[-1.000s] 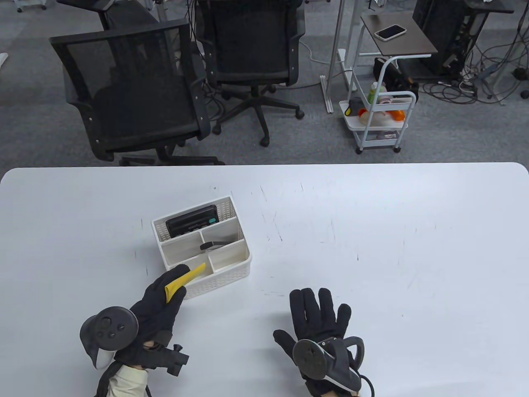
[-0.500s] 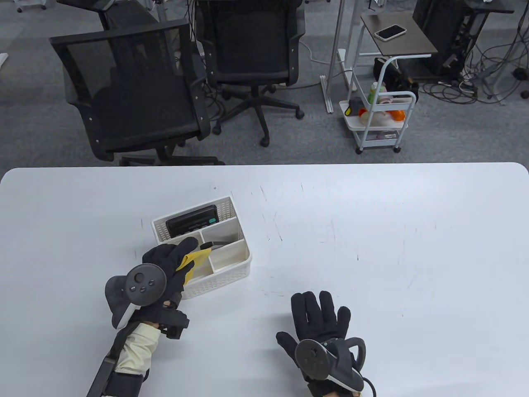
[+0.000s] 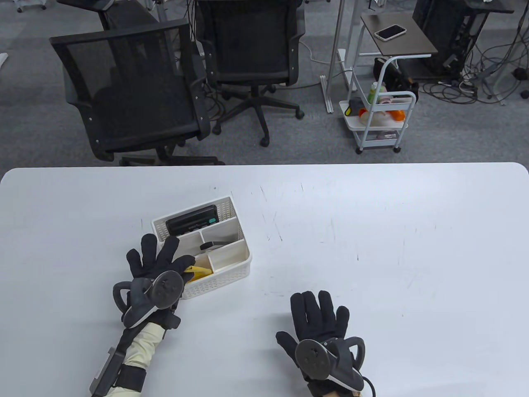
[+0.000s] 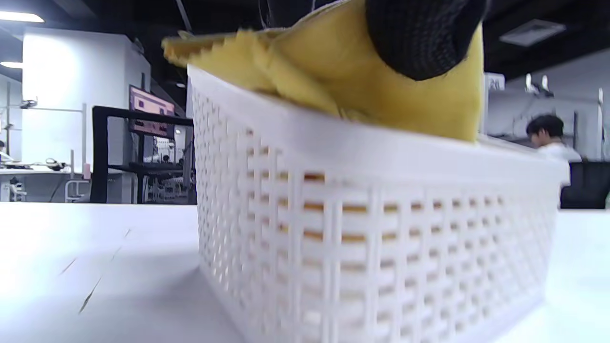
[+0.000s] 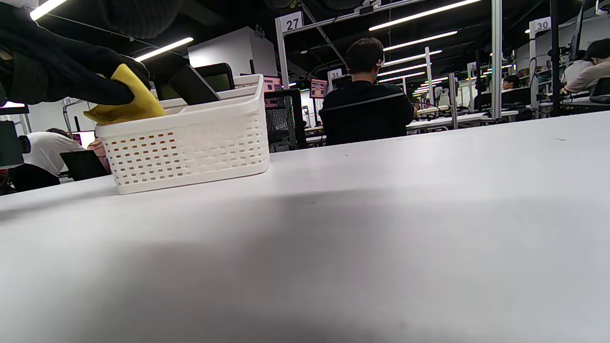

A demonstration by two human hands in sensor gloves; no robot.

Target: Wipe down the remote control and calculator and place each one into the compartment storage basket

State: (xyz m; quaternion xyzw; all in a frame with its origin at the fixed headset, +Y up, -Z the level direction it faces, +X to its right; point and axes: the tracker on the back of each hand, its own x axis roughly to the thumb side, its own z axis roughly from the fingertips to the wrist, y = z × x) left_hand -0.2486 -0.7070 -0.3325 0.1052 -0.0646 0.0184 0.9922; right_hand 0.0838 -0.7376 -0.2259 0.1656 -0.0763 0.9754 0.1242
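Note:
The white compartment basket [image 3: 235, 264] stands left of the table's middle. A black calculator [image 3: 192, 221] stands on edge in its far compartment. A dark remote control [image 3: 213, 245] leans in the middle right compartment. A yellow cloth [image 3: 199, 272] lies crumpled in the near left compartment, spilling over the rim [image 4: 333, 71]. My left hand [image 3: 163, 254] hovers at the basket's left side with fingers spread, its thumb [image 4: 419, 38] pressing down on the cloth. My right hand [image 3: 320, 312] lies flat on the table, fingers straight, holding nothing. The right wrist view shows the basket [image 5: 186, 143] off to the left.
Two black office chairs [image 3: 132, 95] stand beyond the table's far edge, and a white rolling cart [image 3: 382, 120] sits further right. The white table [image 3: 392, 248] stretches wide to the right of the basket.
My left hand carried the yellow cloth forward over the basket, lowered it into the near left compartment and spread its fingers. The right hand stayed flat in place.

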